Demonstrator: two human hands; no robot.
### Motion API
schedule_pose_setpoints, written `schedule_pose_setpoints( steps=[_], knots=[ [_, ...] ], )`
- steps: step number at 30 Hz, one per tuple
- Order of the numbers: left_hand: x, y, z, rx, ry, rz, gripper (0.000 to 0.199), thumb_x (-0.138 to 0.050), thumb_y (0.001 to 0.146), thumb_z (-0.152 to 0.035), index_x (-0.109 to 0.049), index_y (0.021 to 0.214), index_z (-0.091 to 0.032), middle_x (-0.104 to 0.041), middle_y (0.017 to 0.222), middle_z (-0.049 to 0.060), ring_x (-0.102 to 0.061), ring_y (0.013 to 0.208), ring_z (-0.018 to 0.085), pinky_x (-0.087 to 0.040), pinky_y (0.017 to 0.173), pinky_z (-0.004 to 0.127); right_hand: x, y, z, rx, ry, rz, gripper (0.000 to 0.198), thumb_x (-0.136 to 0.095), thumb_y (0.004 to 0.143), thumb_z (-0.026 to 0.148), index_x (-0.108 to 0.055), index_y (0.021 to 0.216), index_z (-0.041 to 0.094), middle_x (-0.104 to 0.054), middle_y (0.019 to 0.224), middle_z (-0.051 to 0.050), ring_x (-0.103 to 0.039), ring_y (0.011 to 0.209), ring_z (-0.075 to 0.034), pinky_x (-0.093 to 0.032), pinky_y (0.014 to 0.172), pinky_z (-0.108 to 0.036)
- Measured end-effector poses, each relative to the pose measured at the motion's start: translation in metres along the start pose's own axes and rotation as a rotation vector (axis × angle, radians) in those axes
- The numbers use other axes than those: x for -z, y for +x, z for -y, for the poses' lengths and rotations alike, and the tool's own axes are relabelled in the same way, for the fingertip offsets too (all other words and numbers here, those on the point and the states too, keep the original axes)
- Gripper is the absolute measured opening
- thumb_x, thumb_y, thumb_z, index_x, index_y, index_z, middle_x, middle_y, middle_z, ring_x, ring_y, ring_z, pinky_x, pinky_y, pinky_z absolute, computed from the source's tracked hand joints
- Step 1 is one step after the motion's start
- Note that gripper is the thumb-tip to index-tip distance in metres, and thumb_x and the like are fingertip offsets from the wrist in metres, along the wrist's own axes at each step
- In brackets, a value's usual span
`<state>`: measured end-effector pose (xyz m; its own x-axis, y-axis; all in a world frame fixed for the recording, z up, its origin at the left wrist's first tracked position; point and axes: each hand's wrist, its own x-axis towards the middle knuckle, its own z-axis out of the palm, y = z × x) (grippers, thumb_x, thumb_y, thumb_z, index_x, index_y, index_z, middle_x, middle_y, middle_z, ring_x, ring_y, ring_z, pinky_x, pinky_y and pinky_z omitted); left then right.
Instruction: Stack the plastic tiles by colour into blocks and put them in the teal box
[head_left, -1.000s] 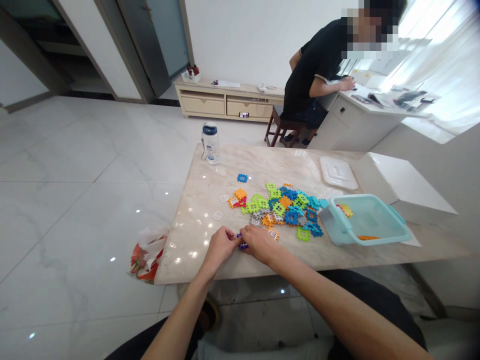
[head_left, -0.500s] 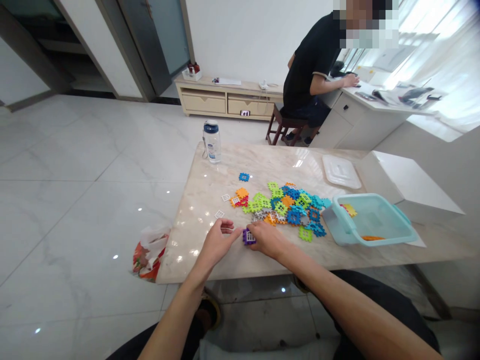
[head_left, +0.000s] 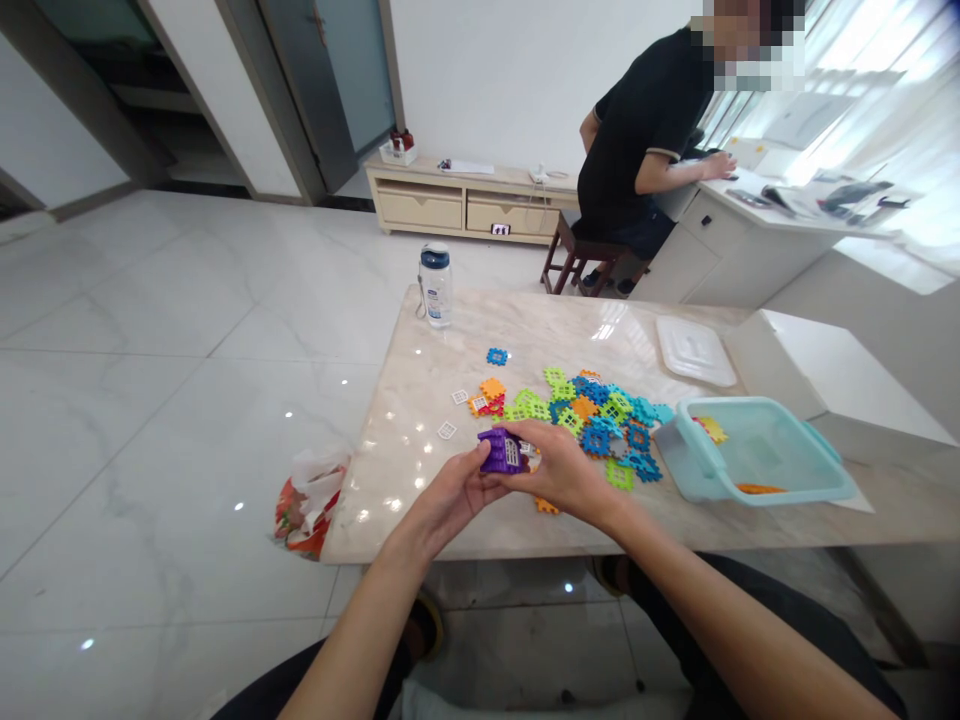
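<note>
We're holding the purple piece [head_left: 501, 453] over the table [head_left: 397, 450], both hands on it: left hand [head_left: 459, 490] thumbing its left part, right hand [head_left: 564, 470] pinching its right end. Tile pile [head_left: 583, 408] is lying just beyond, teal bin [head_left: 697, 470] sitting to its right.

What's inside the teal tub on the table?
In the tub, a yellow piece with some red beside it shows toward the left end, and an orange piece near the front rim. The front rim may cover more; that can't be seen.
</note>
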<state>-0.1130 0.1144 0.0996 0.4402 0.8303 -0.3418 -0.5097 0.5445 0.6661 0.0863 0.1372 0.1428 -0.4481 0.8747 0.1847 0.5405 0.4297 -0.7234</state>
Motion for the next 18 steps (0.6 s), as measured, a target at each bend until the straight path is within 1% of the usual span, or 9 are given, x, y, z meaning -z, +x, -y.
schedule_pose_setpoints(
  steps=[3, 6, 8, 11, 13, 16, 18],
  knots=[
    [0.0, 0.0, 0.001, -0.005, 0.0, 0.007, 0.053, -0.089, 0.084, -0.056, -0.077, 0.114, -0.014, -0.082, 0.112, 0.015, -0.077, 0.116, 0.033, -0.06, 0.105, 0.043, -0.004, -0.001, 0.001, 0.043, 0.017, 0.044, 0.058, -0.092, 0.085, 0.042, -0.074, 0.137, 0.024, -0.079, 0.131, -0.012, -0.075, 0.121, -0.029, -0.056, 0.109, -0.043],
    [0.001, 0.0, 0.003, -0.016, -0.008, 0.014, 0.054, -0.094, 0.079, -0.056, -0.077, 0.109, -0.014, -0.082, 0.105, 0.014, -0.077, 0.111, 0.032, -0.061, 0.098, 0.04, -0.005, 0.0, 0.005, 0.058, 0.032, 0.077, 0.058, -0.092, 0.086, 0.039, -0.072, 0.138, 0.024, -0.078, 0.133, -0.012, -0.074, 0.123, -0.028, -0.055, 0.11, -0.041],
    [0.003, 0.0, 0.003, -0.023, 0.002, 0.022, 0.056, -0.096, 0.075, -0.057, -0.077, 0.106, -0.014, -0.081, 0.102, 0.012, -0.077, 0.104, 0.03, -0.06, 0.093, 0.038, -0.005, 0.0, 0.007, 0.068, 0.044, 0.079, 0.056, -0.092, 0.086, 0.037, -0.071, 0.136, 0.024, -0.078, 0.133, -0.011, -0.073, 0.123, -0.028, -0.055, 0.11, -0.04],
    [0.004, 0.001, 0.005, -0.018, 0.035, 0.018, 0.056, -0.099, 0.072, -0.055, -0.077, 0.101, -0.013, -0.08, 0.097, 0.011, -0.075, 0.092, 0.025, -0.059, 0.086, 0.034, -0.007, 0.0, 0.007, 0.105, 0.073, 0.085, 0.052, -0.091, 0.087, 0.036, -0.07, 0.132, 0.023, -0.078, 0.128, -0.01, -0.074, 0.118, -0.026, -0.057, 0.105, -0.039],
    [0.003, 0.001, 0.006, -0.006, 0.056, 0.01, 0.055, -0.102, 0.068, -0.052, -0.078, 0.095, -0.011, -0.078, 0.091, 0.009, -0.072, 0.084, 0.02, -0.057, 0.081, 0.03, -0.011, -0.001, 0.004, 0.127, 0.087, 0.094, 0.056, -0.092, 0.086, 0.037, -0.067, 0.135, 0.023, -0.077, 0.129, -0.011, -0.074, 0.117, -0.027, -0.058, 0.104, -0.04],
    [-0.001, 0.001, 0.006, 0.004, 0.083, -0.002, 0.054, -0.105, 0.064, -0.048, -0.078, 0.092, -0.009, -0.077, 0.088, 0.008, -0.068, 0.081, 0.017, -0.054, 0.079, 0.027, -0.016, -0.002, 0.0, 0.149, 0.1, 0.093, 0.062, -0.093, 0.085, 0.037, -0.066, 0.139, 0.023, -0.077, 0.131, -0.013, -0.075, 0.118, -0.029, -0.059, 0.104, -0.043],
    [-0.004, -0.001, 0.004, 0.006, 0.088, -0.004, 0.053, -0.105, 0.065, -0.046, -0.08, 0.094, -0.01, -0.078, 0.091, 0.008, -0.069, 0.083, 0.017, -0.054, 0.08, 0.027, -0.018, -0.002, -0.002, 0.162, 0.102, 0.086, 0.059, -0.093, 0.085, 0.037, -0.068, 0.136, 0.023, -0.079, 0.128, -0.012, -0.077, 0.115, -0.029, -0.06, 0.102, -0.042]
  ],
)
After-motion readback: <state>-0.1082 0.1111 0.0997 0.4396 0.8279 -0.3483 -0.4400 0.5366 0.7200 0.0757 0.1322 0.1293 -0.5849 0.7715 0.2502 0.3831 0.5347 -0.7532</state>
